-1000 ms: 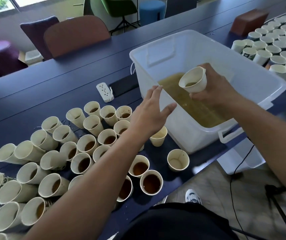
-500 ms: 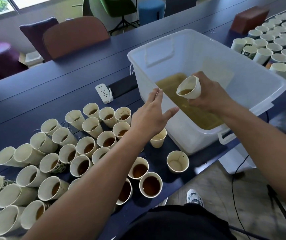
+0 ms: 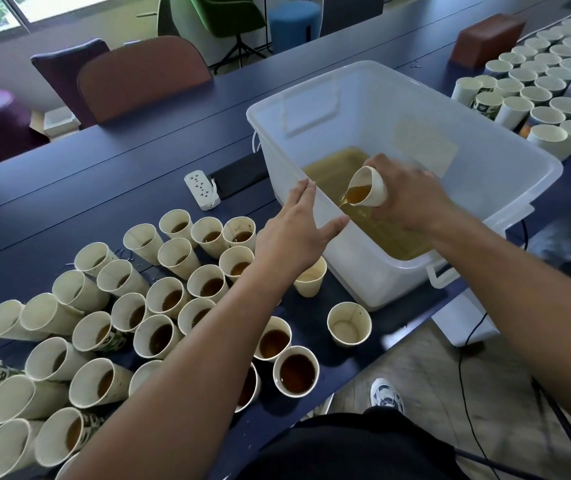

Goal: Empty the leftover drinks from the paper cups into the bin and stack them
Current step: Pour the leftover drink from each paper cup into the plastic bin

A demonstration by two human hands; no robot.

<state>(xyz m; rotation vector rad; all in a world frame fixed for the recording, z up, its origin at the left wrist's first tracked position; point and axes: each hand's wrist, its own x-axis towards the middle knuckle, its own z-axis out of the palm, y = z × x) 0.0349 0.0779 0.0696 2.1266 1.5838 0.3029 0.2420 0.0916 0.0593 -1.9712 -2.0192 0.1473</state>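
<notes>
Item: right hand grips tilted cup, centre frame; left hand spread, empty. Advice: pour low inside bin.

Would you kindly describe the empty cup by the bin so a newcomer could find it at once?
Start at the white bin on the dark table. Just before its near corner, toward the table's edge, stands the empty cup on its own. Unlike the cups to its left, it holds no brown drink.
</notes>
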